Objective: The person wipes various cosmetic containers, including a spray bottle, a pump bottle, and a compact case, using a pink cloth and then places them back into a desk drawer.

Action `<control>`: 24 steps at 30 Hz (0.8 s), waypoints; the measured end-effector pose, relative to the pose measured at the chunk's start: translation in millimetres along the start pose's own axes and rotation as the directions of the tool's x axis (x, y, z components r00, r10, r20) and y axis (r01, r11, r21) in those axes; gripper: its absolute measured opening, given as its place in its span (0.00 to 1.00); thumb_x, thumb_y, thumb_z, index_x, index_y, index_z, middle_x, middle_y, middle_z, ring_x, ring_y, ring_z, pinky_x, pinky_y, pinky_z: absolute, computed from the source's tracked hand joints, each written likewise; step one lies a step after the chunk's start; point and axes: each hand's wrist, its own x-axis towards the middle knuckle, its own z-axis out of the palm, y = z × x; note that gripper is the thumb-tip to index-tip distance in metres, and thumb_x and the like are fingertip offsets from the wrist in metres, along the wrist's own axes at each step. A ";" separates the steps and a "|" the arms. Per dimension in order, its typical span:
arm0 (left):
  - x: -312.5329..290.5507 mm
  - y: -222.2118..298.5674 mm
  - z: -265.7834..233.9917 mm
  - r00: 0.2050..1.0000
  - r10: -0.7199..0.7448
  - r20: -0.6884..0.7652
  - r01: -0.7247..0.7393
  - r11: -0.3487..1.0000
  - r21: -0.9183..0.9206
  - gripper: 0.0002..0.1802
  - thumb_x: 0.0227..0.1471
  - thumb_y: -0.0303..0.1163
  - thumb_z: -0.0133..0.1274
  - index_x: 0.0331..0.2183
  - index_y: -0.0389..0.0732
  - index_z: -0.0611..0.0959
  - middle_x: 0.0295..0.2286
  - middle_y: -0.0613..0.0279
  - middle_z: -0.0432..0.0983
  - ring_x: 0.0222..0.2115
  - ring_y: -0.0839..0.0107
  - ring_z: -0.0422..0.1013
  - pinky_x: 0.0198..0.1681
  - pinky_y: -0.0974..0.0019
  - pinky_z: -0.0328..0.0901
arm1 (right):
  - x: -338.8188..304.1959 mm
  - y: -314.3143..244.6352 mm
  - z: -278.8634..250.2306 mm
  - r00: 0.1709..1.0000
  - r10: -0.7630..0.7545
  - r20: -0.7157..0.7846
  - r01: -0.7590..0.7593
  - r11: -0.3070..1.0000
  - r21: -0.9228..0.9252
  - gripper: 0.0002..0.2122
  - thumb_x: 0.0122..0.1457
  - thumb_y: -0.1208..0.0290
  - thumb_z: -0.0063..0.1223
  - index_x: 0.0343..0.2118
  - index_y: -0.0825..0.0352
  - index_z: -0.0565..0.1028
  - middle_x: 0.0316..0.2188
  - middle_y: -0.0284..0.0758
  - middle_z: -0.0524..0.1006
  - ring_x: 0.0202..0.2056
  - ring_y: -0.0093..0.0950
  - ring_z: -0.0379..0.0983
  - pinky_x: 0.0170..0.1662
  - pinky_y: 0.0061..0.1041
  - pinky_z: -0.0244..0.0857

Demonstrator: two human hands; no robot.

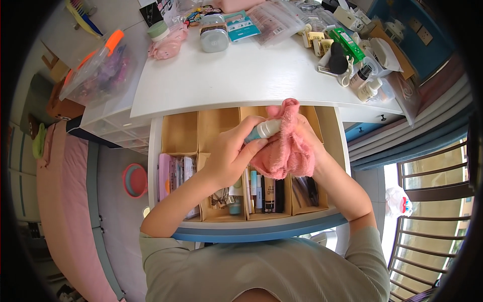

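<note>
1. Directly between the two hands lies a small blue-and-white cosmetic bottle (266, 130), its blue end in the left hand (229, 151) and its white end pointing right toward the right hand (308, 132).
2. Its long axis runs sideways, tilting slightly away from the body as it goes right; the left hand is nearer, its thumb and fingers closed directly around the bottle.
3. The right hand grips a pink plush cloth (286, 158), bunched up and hanging toward the body. The cloth appears to touch the bottle's white end; most of this hand's fingers are hidden behind it.
4. Beneath both hands stands an open drawer (259, 232), split by cardboard dividers. Slim cosmetic tubes (259, 194) lie in a compartment on the body side of the bottle; some seem to carry print, too small to make out.
5. On the bottle itself, no lettering is legible between the left hand's fingers and the cloth.
6. Beyond the hands, on the white bench (226, 83), a teal printed card (243, 27) lies past the left hand, with light panels and small type. Farther off to the right hand's side, a green carton (347, 44) shows pale lettering, bent by the lens.
</note>
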 end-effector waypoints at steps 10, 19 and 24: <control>-2.5 -3.3 7.0 0.994 0.102 -0.030 -0.071 0.852 0.519 0.17 0.46 0.29 0.52 0.40 0.37 0.69 0.28 0.54 0.72 0.22 0.58 0.71 0.22 0.61 0.63 | -0.1 5.6 12.3 0.942 -0.296 -0.158 0.114 0.724 -0.681 0.09 0.55 0.74 0.52 0.36 0.73 0.74 0.31 0.33 0.76 0.30 0.16 0.70 0.34 0.16 0.65; -1.1 2.5 3.2 0.917 -0.347 0.198 0.396 0.852 -0.342 0.15 0.55 0.43 0.43 0.37 0.41 0.69 0.15 0.66 0.59 0.13 0.73 0.59 0.16 0.70 0.55 | 0.1 -3.1 3.0 0.982 -0.159 -0.098 0.073 0.809 -0.584 0.13 0.56 0.71 0.51 0.43 0.72 0.72 0.31 0.30 0.75 0.32 0.15 0.70 0.37 0.16 0.65; -7.8 -13.0 1.9 0.833 -0.167 0.527 0.553 0.260 -0.792 0.23 0.60 0.53 0.27 0.27 0.45 0.64 0.15 0.73 0.52 0.12 0.83 0.48 0.15 0.76 0.51 | 1.6 -4.7 3.5 0.989 -0.126 0.076 0.145 0.746 -0.650 0.17 0.55 0.74 0.51 0.48 0.72 0.70 0.36 0.31 0.75 0.37 0.16 0.69 0.44 0.18 0.63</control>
